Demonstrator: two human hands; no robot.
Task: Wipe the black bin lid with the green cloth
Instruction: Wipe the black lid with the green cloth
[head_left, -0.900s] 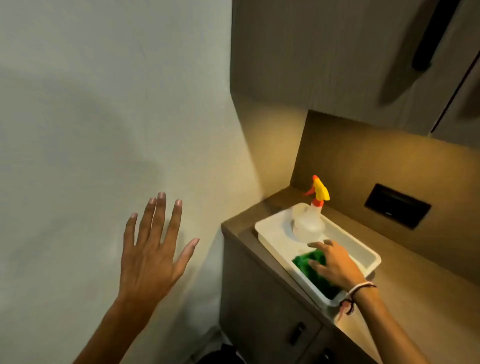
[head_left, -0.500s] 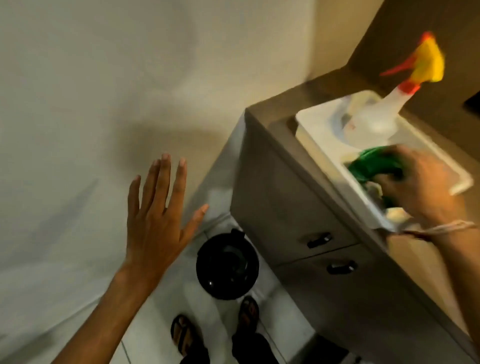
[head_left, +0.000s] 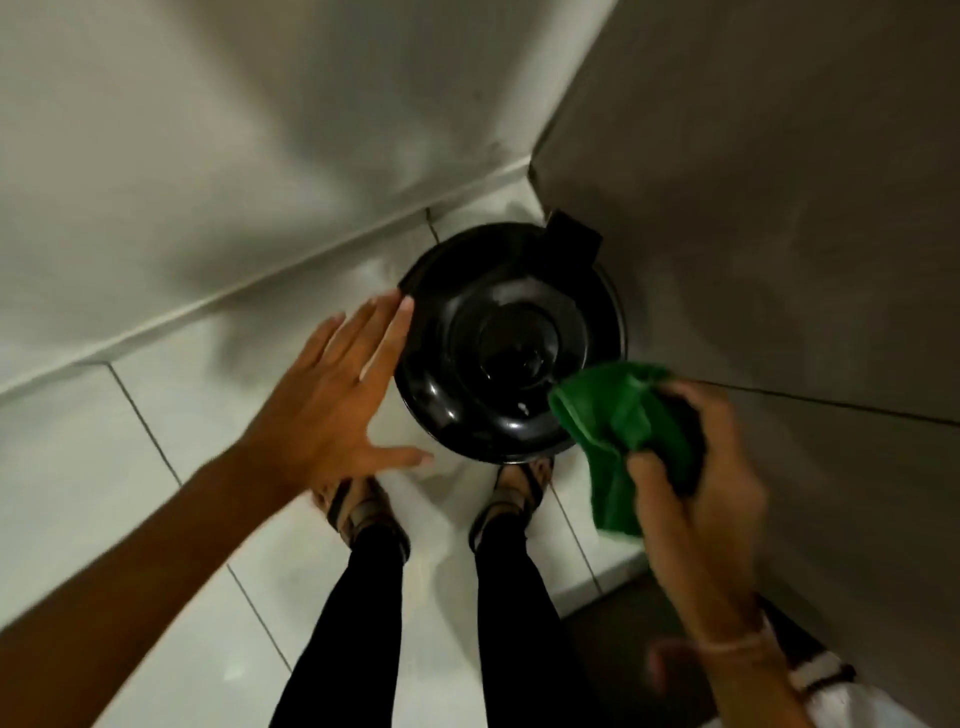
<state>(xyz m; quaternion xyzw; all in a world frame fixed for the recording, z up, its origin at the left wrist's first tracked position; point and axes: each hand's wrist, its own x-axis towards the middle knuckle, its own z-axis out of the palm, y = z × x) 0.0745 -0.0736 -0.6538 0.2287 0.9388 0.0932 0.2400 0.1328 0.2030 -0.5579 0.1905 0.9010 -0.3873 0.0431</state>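
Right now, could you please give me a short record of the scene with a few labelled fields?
setting: tiled floor in a corner between a wall and a cabinet
lid: black, round, glossy, closed on the bin
cloth: green, bunched in the right hand, overlapping the lid's near right edge in view; contact unclear
left hand: open, fingers spread, by the lid's left rim
feet: sandalled, just short of the bin
wiping: not clearly begun

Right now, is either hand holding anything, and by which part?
The right hand grips the crumpled green cloth by its bunched middle, ends hanging free. The left hand is open, holding nothing.
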